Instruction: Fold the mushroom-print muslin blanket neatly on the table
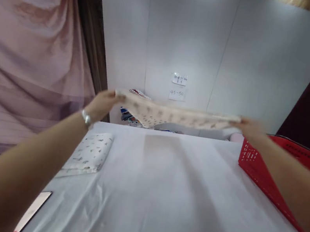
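Note:
A cream cloth (170, 114) with small dark spots is stretched in the air above the far edge of the table, blurred by motion. Its left end is gripped in my left hand (105, 102), which is closed and has a silvery band at the wrist. At the other end, my right hand (246, 127) is closed on the cloth's corner, its fingers smeared. The cloth's middle sags a little, lowest left of centre. Below my left forearm lies a folded white cloth (91, 153) with a small printed pattern.
A red plastic basket (265, 166) stands at the right under my right forearm. White sheeting covers the table (140, 200). A flat dark-edged object (35, 207) lies front left. Colourful fabrics (128, 116) show beyond the far edge; paper labels (177, 94) hang on the wall.

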The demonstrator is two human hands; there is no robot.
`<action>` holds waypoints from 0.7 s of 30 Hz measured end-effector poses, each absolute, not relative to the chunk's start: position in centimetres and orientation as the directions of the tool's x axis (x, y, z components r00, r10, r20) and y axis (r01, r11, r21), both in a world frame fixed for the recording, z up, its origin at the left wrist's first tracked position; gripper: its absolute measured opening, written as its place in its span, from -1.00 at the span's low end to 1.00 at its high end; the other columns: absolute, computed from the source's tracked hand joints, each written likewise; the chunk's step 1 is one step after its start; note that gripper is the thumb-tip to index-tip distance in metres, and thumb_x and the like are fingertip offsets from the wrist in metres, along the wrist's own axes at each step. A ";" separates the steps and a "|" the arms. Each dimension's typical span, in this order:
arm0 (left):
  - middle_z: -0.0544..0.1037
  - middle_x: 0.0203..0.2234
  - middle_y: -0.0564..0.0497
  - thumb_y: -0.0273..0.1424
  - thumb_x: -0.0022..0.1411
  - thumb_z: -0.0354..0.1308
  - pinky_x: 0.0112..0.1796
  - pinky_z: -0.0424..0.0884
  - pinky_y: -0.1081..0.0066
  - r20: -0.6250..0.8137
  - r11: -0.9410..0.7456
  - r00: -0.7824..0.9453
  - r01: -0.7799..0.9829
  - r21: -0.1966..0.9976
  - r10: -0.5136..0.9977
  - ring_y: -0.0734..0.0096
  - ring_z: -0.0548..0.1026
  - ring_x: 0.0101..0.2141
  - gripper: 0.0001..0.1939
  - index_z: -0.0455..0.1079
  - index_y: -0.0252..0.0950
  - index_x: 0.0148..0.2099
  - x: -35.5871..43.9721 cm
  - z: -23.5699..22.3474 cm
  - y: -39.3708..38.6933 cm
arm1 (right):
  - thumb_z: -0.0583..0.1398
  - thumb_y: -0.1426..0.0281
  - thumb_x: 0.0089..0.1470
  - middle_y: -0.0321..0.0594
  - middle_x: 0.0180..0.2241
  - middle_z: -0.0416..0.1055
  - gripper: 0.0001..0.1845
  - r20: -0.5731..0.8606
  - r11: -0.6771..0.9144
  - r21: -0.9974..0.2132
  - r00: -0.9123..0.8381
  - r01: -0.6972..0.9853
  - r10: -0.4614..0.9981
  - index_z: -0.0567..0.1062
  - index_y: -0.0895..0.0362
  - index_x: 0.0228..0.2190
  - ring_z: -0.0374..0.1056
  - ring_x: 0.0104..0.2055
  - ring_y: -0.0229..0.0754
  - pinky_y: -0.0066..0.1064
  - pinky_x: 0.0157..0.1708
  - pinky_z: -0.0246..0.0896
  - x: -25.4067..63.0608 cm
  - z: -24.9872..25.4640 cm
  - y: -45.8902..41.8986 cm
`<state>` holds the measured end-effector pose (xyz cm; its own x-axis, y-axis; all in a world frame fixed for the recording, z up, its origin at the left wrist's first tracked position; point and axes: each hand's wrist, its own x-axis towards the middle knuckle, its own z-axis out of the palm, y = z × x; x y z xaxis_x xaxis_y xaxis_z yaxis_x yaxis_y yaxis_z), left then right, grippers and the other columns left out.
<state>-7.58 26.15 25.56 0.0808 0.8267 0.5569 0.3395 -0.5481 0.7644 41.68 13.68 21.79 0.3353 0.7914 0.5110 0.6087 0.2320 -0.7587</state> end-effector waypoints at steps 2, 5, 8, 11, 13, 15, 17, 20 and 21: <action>0.58 -0.36 -0.03 -0.07 -0.12 0.22 -0.17 0.40 0.27 0.437 -0.477 0.197 0.459 0.750 0.877 0.22 0.48 -0.24 -0.57 0.47 -0.33 -0.31 -9.5 17.9 24.6 | 0.22 0.43 -0.08 -0.29 -0.38 0.50 -0.92 0.461 0.181 -0.700 0.243 0.691 0.854 0.50 0.07 -0.42 0.37 -0.29 -0.23 -0.38 -0.18 0.25 40.9 14.7 12.5; 0.59 -0.41 0.04 -0.07 -0.15 0.20 -0.15 0.39 0.27 0.217 -0.345 0.281 0.577 0.740 0.935 0.18 0.50 -0.27 -0.68 0.48 -0.19 -0.43 -11.8 6.5 21.5 | 0.19 0.36 -0.07 -0.22 -0.34 0.51 -0.88 0.297 0.125 -0.706 0.131 0.697 0.946 0.51 0.10 -0.42 0.39 -0.23 -0.12 -0.30 -0.15 0.23 38.5 4.2 9.8; 0.61 -0.40 0.05 -0.11 -0.10 0.15 -0.15 0.41 0.19 0.079 -0.244 0.305 0.549 0.800 0.949 0.12 0.52 -0.27 -0.76 0.48 -0.14 -0.45 -13.0 -0.9 18.3 | 0.14 0.27 -0.03 -0.22 -0.33 0.51 -0.81 0.171 0.092 -0.759 0.061 0.644 0.983 0.50 0.09 -0.45 0.39 -0.21 -0.08 -0.29 -0.14 0.24 36.1 -2.7 6.8; 0.60 -0.30 0.06 -0.10 -0.01 0.08 -0.08 0.37 0.14 0.137 -0.234 0.214 0.545 0.805 0.967 0.13 0.50 -0.19 -0.70 0.48 -0.12 -0.30 -14.1 -2.7 16.6 | 0.07 0.22 0.03 -0.18 -0.23 0.49 -0.72 0.200 0.061 -0.800 0.169 0.597 0.965 0.50 0.08 -0.32 0.38 -0.15 -0.07 -0.29 -0.13 0.25 35.2 -4.6 4.3; 0.57 -0.18 0.03 -0.09 -0.01 0.08 -0.01 0.32 0.16 0.203 -0.282 0.200 0.570 0.772 0.959 0.14 0.47 -0.11 -0.65 0.48 -0.14 -0.23 -14.9 -2.1 16.1 | 0.06 0.21 0.05 -0.17 -0.23 0.48 -0.70 0.171 0.040 -0.779 0.150 0.626 0.974 0.50 0.08 -0.31 0.37 -0.15 -0.06 -0.28 -0.14 0.25 35.1 -4.0 2.9; 0.55 -0.14 -0.01 -0.09 -0.03 0.10 0.01 0.30 0.19 0.237 -0.336 0.240 0.594 0.731 0.941 0.16 0.45 -0.09 -0.62 0.48 -0.18 -0.22 -15.7 -1.6 15.6 | 0.04 0.22 0.07 -0.18 -0.26 0.48 -0.72 0.128 0.062 -0.727 0.047 0.684 0.991 0.50 0.07 -0.36 0.36 -0.15 -0.07 -0.29 -0.12 0.24 34.9 -3.4 1.6; 0.57 -0.19 -0.04 -0.08 -0.04 0.09 -0.02 0.33 0.23 0.197 -0.358 0.317 0.607 0.709 0.928 0.17 0.47 -0.13 -0.62 0.48 -0.20 -0.26 -16.2 -1.8 15.0 | 0.02 0.24 0.09 -0.17 -0.22 0.47 -0.71 0.134 0.121 -0.681 -0.039 0.722 0.990 0.50 0.07 -0.36 0.34 -0.10 -0.08 -0.28 -0.06 0.21 34.8 -3.4 0.6; 0.58 -0.26 -0.03 -0.09 -0.01 0.05 -0.08 0.38 0.28 0.098 -0.306 0.342 0.633 0.711 0.935 0.21 0.49 -0.19 -0.62 0.47 -0.22 -0.28 -16.2 -3.2 14.0 | 0.01 0.27 0.10 -0.13 -0.08 0.41 -0.70 0.217 0.190 -0.618 -0.067 0.763 0.974 0.49 0.08 -0.27 0.27 0.02 -0.09 -0.24 0.06 0.12 34.9 -5.0 -0.1; 0.58 -0.26 -0.03 -0.10 -0.01 0.03 -0.09 0.38 0.29 0.088 -0.290 0.326 0.646 0.706 0.941 0.22 0.49 -0.18 -0.62 0.46 -0.23 -0.27 -16.1 -3.7 13.8 | 0.01 0.28 0.10 -0.12 -0.05 0.39 -0.69 0.245 0.210 -0.593 -0.074 0.778 0.967 0.48 0.08 -0.24 0.26 0.04 -0.09 -0.22 0.08 0.10 35.2 -5.7 -0.1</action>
